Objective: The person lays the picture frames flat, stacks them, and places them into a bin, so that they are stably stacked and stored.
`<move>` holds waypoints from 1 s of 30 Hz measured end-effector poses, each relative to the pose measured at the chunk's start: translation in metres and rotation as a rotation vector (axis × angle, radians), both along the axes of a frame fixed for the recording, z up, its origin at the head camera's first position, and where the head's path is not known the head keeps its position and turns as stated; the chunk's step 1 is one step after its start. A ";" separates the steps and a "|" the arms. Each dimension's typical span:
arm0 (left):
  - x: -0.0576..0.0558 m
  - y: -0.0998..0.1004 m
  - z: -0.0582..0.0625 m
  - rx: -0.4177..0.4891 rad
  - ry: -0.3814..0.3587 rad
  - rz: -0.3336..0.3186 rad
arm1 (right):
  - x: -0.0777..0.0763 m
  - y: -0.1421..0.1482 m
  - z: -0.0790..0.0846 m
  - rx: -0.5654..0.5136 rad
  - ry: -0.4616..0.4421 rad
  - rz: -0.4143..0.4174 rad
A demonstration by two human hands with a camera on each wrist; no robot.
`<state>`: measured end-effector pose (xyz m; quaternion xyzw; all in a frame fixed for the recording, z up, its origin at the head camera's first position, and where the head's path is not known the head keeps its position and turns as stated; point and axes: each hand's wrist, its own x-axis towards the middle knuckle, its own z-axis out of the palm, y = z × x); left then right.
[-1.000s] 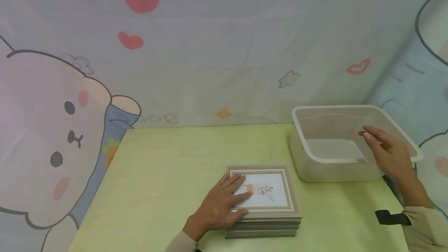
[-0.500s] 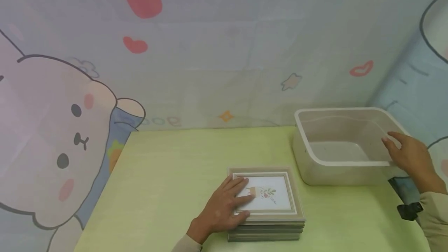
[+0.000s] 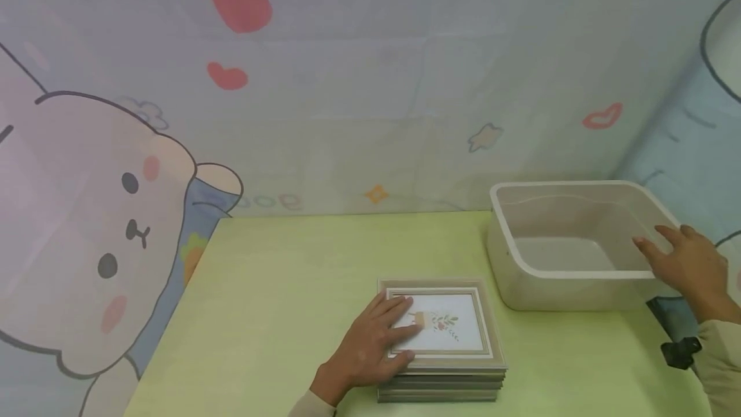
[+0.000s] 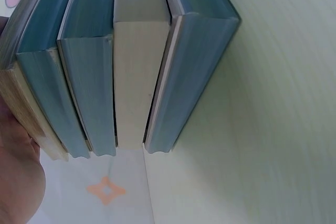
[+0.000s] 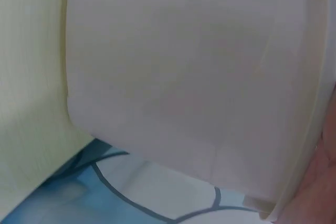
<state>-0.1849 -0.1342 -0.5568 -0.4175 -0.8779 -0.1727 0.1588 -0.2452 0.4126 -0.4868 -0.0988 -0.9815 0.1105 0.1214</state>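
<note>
A stack of several picture frames (image 3: pixel 442 386) lies on the table, edges seen close up in the left wrist view as blue-grey and cream frames (image 4: pixel 139 77). The top picture frame (image 3: pixel 463 314) shows a plant print on white. My left hand (image 3: pixel 367 343) rests on its left side, fingers spread and fairly straight. To the right stands a whitish plastic bin (image 3: pixel 579 291) with nothing seen inside. My right hand (image 3: pixel 691 266) is at the bin's near right corner, touching the rim, fingers loosely bent and apart. In the right wrist view, part of that hand (image 5: pixel 317 187) lies against the rim.
The table (image 3: pixel 289 275) has a pale green top, its left edge running diagonally. A cartoon-printed cloth (image 3: pixel 347 82) hangs behind it and at both sides. A black strap piece (image 3: pixel 681 352) sits by my right sleeve.
My right hand has moved right and slightly down, from above the bin's inside to its near right corner. The left hand stays on the frames. The whole view has shifted slightly.
</note>
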 end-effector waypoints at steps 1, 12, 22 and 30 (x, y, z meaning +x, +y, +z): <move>0.000 0.000 0.000 0.002 0.003 0.000 | -0.001 0.000 -0.001 0.006 -0.003 -0.003; -0.002 0.000 0.002 0.016 0.006 -0.009 | -0.023 -0.023 0.001 0.000 -0.073 0.053; -0.003 0.001 -0.001 0.012 0.006 -0.007 | -0.036 -0.050 -0.002 -0.135 0.020 0.159; -0.003 0.000 -0.003 -0.003 0.030 -0.004 | -0.036 -0.065 -0.010 -0.180 0.072 0.390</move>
